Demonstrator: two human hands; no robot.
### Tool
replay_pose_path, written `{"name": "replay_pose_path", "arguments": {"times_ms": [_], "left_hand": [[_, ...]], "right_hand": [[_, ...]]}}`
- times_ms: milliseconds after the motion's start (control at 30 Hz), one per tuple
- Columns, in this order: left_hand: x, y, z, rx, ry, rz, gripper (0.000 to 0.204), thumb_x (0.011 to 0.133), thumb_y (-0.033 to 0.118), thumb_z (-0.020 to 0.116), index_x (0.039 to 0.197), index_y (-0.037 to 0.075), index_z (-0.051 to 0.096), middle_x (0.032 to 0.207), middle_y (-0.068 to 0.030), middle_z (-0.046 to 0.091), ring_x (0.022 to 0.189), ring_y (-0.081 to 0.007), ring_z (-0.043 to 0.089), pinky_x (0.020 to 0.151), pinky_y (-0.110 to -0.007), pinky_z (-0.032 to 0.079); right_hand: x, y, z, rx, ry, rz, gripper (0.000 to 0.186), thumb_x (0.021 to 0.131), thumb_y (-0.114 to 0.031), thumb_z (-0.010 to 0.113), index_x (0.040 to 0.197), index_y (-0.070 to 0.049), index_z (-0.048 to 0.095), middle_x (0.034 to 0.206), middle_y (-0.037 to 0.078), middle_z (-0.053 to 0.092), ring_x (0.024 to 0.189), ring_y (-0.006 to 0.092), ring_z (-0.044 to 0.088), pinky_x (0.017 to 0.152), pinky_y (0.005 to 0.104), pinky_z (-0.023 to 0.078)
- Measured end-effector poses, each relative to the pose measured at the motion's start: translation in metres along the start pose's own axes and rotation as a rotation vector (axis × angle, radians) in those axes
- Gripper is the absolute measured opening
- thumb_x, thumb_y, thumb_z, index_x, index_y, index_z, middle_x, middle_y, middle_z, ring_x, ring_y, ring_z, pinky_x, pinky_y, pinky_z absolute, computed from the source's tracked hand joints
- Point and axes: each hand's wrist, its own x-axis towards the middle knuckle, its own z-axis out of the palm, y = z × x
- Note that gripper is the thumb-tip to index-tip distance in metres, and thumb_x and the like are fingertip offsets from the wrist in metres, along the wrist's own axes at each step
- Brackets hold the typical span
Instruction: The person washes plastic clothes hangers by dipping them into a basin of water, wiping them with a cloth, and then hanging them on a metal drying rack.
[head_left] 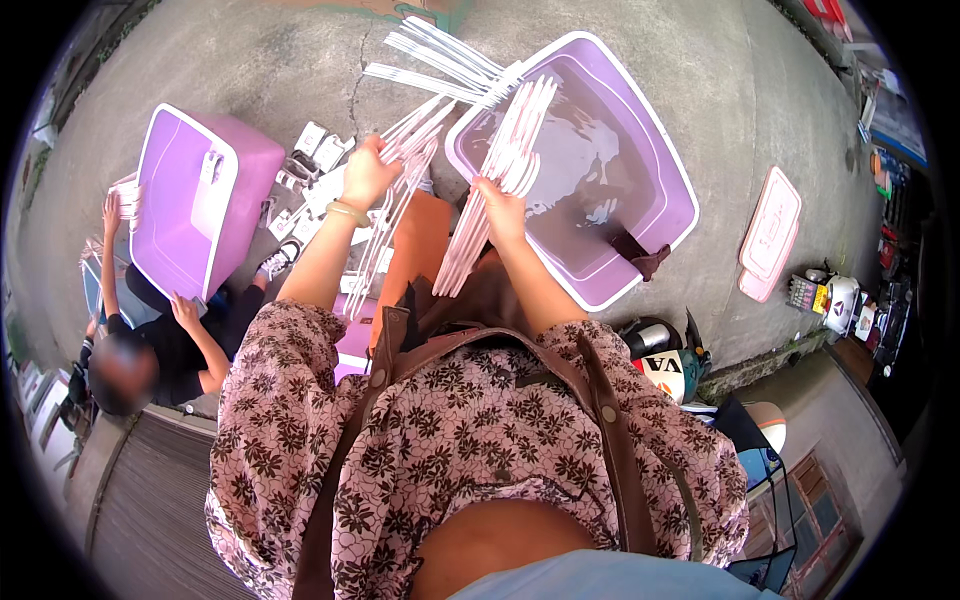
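Note:
My left hand (368, 175), with a bangle at the wrist, is closed round a fanned bundle of slim pale pink strips (425, 125) that look like plastic clothes hangers. Some of their thin bars hang down beside my forearm. Closed round a second, tighter bundle of pink hangers (520, 125) is my right hand (500, 210), over the near-left side of a purple tub (645, 130) of water. Several white hangers (450, 60) rest across the tub's left rim, their ends sticking out to the left.
Dark brown cloth (640, 255) hangs over the tub's right rim. A second purple tub (180, 200), tipped on its side, is at left, with another person's hands on it. White pieces (315, 150) litter the ground between. A pink lid (770, 235) lies at right.

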Motion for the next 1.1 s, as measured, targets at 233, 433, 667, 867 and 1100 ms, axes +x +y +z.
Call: {"name": "replay_pose_path", "arguments": {"times_ms": [233, 433, 667, 867, 1100], "left_hand": [[-0.002, -0.022, -0.042, -0.615, 0.263, -0.129, 0.033, 0.066, 0.008, 0.068, 0.089, -0.002, 0.046, 0.063, -0.0112, 0.061, 0.054, -0.0147, 0.061, 0.054, -0.025, 0.048], [0.016, 0.010, -0.090, -1.283, 0.446, 0.018, 0.054, 0.070, 0.002, 0.073, 0.106, -0.003, 0.033, 0.072, -0.0114, 0.061, 0.057, -0.0137, 0.058, 0.053, -0.023, 0.047], [0.008, 0.080, -0.144, -1.413, 0.201, 0.201, 0.064, 0.069, 0.008, 0.075, 0.115, -0.004, 0.033, 0.075, -0.0097, 0.061, 0.073, -0.0156, 0.058, 0.074, -0.029, 0.044], [0.010, 0.116, -0.186, -1.562, 0.169, 0.270, 0.058, 0.071, 0.006, 0.073, 0.114, -0.006, 0.036, 0.086, -0.0126, 0.061, 0.077, -0.0168, 0.060, 0.073, -0.030, 0.048], [0.025, 0.139, -0.198, -1.754, 0.286, 0.294, 0.052, 0.075, 0.004, 0.069, 0.112, -0.002, 0.034, 0.084, -0.0136, 0.060, 0.073, -0.0187, 0.061, 0.062, -0.034, 0.053]], "right_hand": [[0.042, -0.011, 0.034, -0.074, -0.252, 0.035, 0.012, 0.073, -0.001, 0.065, 0.082, 0.001, 0.058, 0.068, 0.008, 0.060, 0.056, 0.0147, 0.058, 0.052, 0.0276, 0.048], [0.067, -0.035, 0.091, -0.229, -0.518, 0.068, 0.019, 0.073, -0.003, 0.065, 0.091, -0.001, 0.059, 0.074, 0.007, 0.061, 0.065, 0.0141, 0.060, 0.059, 0.0270, 0.049], [0.107, -0.093, 0.152, -0.298, -0.925, 0.148, 0.031, 0.074, -0.007, 0.066, 0.103, 0.001, 0.058, 0.089, 0.007, 0.062, 0.076, 0.0158, 0.061, 0.071, 0.0279, 0.050], [0.098, -0.136, 0.161, -0.256, -1.063, 0.236, 0.033, 0.076, -0.009, 0.064, 0.106, 0.001, 0.055, 0.090, 0.009, 0.062, 0.079, 0.0184, 0.063, 0.071, 0.0313, 0.053], [0.105, -0.149, 0.179, -0.036, -1.091, 0.480, 0.035, 0.077, -0.009, 0.062, 0.109, 0.004, 0.053, 0.096, 0.014, 0.063, 0.086, 0.0242, 0.064, 0.078, 0.0358, 0.053]]}}
